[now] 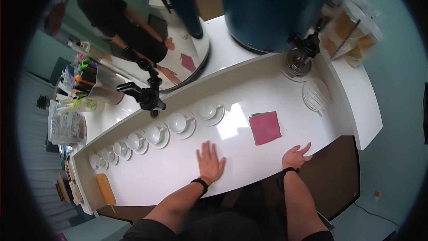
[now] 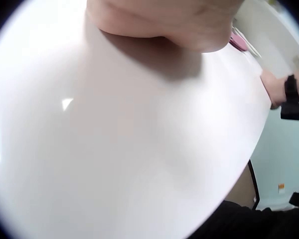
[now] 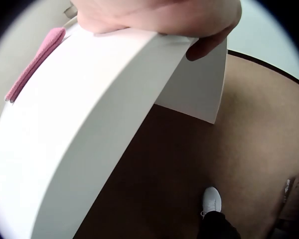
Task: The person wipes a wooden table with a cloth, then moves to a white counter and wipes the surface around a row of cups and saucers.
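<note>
My left hand (image 1: 210,164) rests palm down on the white counter (image 1: 240,160), its fingers spread and nothing in it. At the counter's front edge lies my right hand (image 1: 296,157), holding nothing. In the right wrist view that hand (image 3: 162,17) rests on top of the edge, with one fingertip hanging over it. Between and beyond the two hands is a folded pink cloth (image 1: 266,128), grey along its border. White cups on saucers (image 1: 178,122) stand in a row along the back, from the middle to the far left.
A stack of white dishes (image 1: 317,95) sits at the right end. Behind the counter stand a blue dispenser (image 1: 276,9) and a mirror-like one, each with a black tap (image 1: 147,93). A tan paddle-shaped thing (image 1: 105,188) lies at the left end. Raised walls border the counter's back and sides.
</note>
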